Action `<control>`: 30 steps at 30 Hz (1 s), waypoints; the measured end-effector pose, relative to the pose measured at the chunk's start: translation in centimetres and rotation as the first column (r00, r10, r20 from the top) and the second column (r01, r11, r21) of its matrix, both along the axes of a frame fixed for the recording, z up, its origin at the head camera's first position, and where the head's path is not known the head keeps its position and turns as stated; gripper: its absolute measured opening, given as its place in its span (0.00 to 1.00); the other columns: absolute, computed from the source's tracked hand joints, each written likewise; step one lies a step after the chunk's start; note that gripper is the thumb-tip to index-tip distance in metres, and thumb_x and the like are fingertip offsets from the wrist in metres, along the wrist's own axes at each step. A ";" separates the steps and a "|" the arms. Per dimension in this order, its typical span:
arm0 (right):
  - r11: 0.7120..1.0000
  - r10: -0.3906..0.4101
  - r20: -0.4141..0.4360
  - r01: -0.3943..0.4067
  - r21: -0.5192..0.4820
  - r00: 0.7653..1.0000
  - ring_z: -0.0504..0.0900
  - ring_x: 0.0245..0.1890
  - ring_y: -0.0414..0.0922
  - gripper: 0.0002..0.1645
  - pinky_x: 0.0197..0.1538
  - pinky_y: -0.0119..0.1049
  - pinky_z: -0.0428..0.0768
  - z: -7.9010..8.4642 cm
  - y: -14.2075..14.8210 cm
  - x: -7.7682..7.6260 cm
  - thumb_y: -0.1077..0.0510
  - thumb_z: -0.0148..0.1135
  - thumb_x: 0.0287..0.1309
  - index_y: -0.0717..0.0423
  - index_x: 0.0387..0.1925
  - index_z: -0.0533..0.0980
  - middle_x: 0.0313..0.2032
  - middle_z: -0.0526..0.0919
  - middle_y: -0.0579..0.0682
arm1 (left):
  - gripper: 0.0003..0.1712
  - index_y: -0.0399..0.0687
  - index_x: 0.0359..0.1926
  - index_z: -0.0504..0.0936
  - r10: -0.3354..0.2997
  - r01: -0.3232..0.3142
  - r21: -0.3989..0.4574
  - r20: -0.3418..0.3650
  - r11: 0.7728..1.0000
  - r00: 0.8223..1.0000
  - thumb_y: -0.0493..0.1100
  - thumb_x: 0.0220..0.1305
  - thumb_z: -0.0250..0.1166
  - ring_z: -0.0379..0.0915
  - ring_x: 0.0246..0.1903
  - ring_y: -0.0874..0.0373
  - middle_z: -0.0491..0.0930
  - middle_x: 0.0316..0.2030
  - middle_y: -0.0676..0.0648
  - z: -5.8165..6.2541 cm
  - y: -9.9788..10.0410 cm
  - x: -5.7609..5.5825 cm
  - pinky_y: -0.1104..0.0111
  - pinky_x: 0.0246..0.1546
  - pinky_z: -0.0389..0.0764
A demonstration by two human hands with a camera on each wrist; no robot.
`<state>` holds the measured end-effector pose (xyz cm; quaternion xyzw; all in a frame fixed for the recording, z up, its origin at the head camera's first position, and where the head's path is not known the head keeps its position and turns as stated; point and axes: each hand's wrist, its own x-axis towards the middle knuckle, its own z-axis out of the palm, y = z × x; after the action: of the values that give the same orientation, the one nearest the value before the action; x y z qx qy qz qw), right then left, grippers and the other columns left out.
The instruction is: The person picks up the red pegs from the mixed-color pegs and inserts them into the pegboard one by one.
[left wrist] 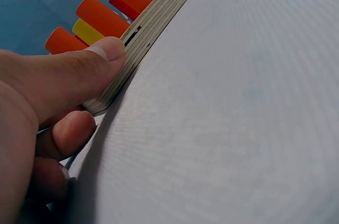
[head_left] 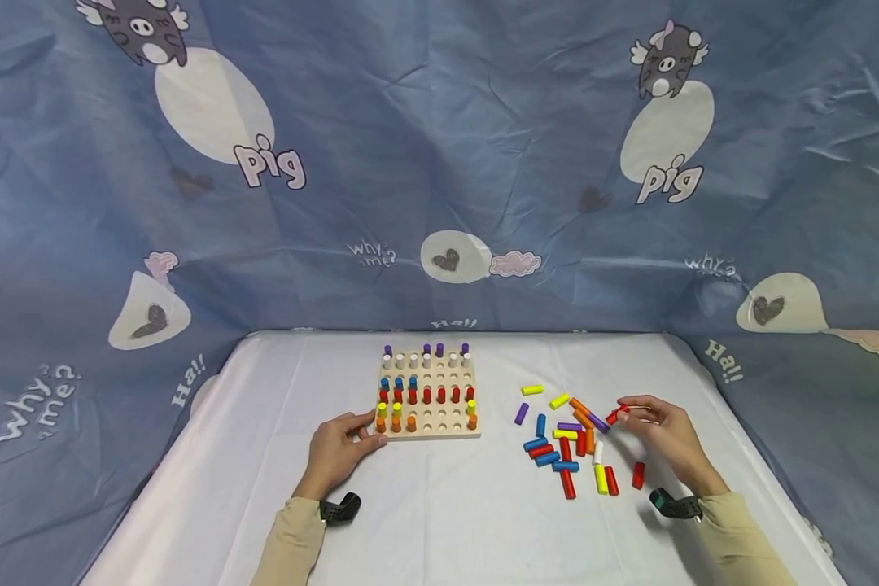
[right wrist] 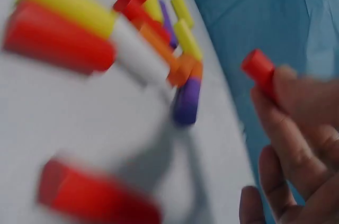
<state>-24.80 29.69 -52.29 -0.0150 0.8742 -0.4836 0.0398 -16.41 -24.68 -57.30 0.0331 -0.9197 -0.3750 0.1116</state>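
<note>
My left hand (head_left: 337, 448) holds the near left corner of a wooden pegboard (head_left: 439, 435). In the left wrist view the thumb (left wrist: 108, 49) lies against the board's layered edge, beside the orange pegs (left wrist: 103, 15). Coloured pegs stand upright in rows: purple at the back, then white, blue, a long red row (head_left: 427, 396), yellow, and orange in front. Between thumb and fingertips, my right hand (head_left: 666, 435) pinches a red peg (right wrist: 258, 69), raised above the table at the right side of the loose pegs. Its other fingers are loosely bent.
Loose pegs lie scattered right of the board, including a purple one (head_left: 522, 413), a white one (head_left: 598, 452) and several blue, yellow, orange and red ones. One red peg (head_left: 638, 475) lies apart, nearest my right wrist. White cloth (head_left: 439, 529) covers the table; a printed blue curtain (head_left: 439, 163) hangs behind.
</note>
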 end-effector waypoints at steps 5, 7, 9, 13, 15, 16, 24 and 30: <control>0.999 0.027 -0.074 -0.025 0.037 0.997 0.87 0.45 0.44 0.20 0.45 0.27 0.80 1.4 -2.5 -1.3 0.54 0.65 0.75 0.64 0.58 0.82 0.47 0.90 0.62 | 0.31 0.47 0.59 0.89 -0.003 0.003 0.010 0.010 1.000 1.000 0.50 0.55 0.84 0.62 0.23 0.63 0.77 0.24 0.58 -0.1 0.1 0.0 0.70 0.27 0.61; 0.998 0.044 -0.101 -0.039 0.051 0.994 0.87 0.47 0.48 0.18 0.45 0.25 0.80 2.1 -3.7 -2.0 0.55 0.64 0.76 0.64 0.57 0.83 0.47 0.90 0.63 | 0.30 0.46 0.59 0.89 -0.001 0.001 0.011 0.007 1.000 1.000 0.50 0.55 0.83 0.62 0.23 0.63 0.77 0.24 0.58 -0.1 0.1 0.0 0.70 0.27 0.61; 0.996 0.062 -0.126 -0.054 0.065 0.990 0.87 0.48 0.53 0.17 0.45 0.25 0.79 2.7 -4.9 -2.6 0.55 0.63 0.76 0.63 0.56 0.83 0.47 0.90 0.63 | 0.30 0.46 0.59 0.89 0.001 -0.001 0.014 0.007 1.000 1.000 0.50 0.56 0.83 0.61 0.23 0.63 0.77 0.24 0.57 -0.1 0.1 0.1 0.70 0.27 0.60; 0.996 0.067 -0.179 -0.054 0.076 0.982 0.85 0.49 0.52 0.16 0.45 0.29 0.79 3.7 -7.2 -4.0 0.53 0.67 0.74 0.60 0.53 0.86 0.47 0.90 0.59 | 0.30 0.46 0.59 0.89 0.007 -0.007 0.019 0.006 1.000 1.000 0.50 0.56 0.83 0.61 0.23 0.63 0.77 0.25 0.57 0.0 0.1 0.1 0.70 0.27 0.60; 0.996 0.065 -0.203 -0.051 0.076 0.977 0.85 0.49 0.51 0.16 0.45 0.32 0.80 4.2 -8.3 -4.5 0.51 0.70 0.71 0.57 0.51 0.87 0.47 0.90 0.58 | 0.30 0.46 0.58 0.89 0.008 -0.008 0.022 0.001 1.000 1.000 0.49 0.55 0.84 0.62 0.23 0.63 0.77 0.24 0.57 0.1 0.2 0.2 0.70 0.28 0.61; 0.996 0.066 -0.216 -0.052 0.070 0.974 0.84 0.49 0.52 0.16 0.45 0.34 0.80 4.4 -8.7 -4.8 0.51 0.71 0.70 0.57 0.51 0.88 0.47 0.91 0.57 | 0.30 0.47 0.58 0.89 0.008 -0.008 0.022 0.000 1.000 1.000 0.49 0.55 0.84 0.62 0.23 0.63 0.77 0.24 0.58 0.1 0.2 0.2 0.70 0.28 0.61; 0.988 0.125 -0.330 -0.086 0.131 0.936 0.83 0.52 0.59 0.11 0.54 0.47 0.72 5.4 -13.2 -6.2 0.57 0.76 0.63 0.55 0.46 0.91 0.45 0.92 0.57 | 0.30 0.48 0.59 0.89 0.004 -0.004 0.018 0.006 1.000 1.000 0.50 0.55 0.84 0.63 0.23 0.63 0.77 0.24 0.59 0.1 0.3 0.1 0.70 0.28 0.62; 0.975 0.192 -0.473 -0.111 0.194 0.860 0.81 0.45 0.56 0.08 0.49 0.50 0.71 5.7 -17.6 -6.7 0.62 0.80 0.56 0.55 0.39 0.93 0.38 0.91 0.55 | 0.30 0.48 0.59 0.89 0.012 -0.012 0.021 0.018 1.000 1.000 0.49 0.55 0.83 0.64 0.24 0.62 0.77 0.25 0.59 0.2 0.2 0.2 0.70 0.28 0.62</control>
<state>-31.51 12.08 -46.60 -0.2026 0.8877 -0.3878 -0.1433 -16.21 -24.53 -57.15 0.0431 -0.9164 -0.3837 0.1055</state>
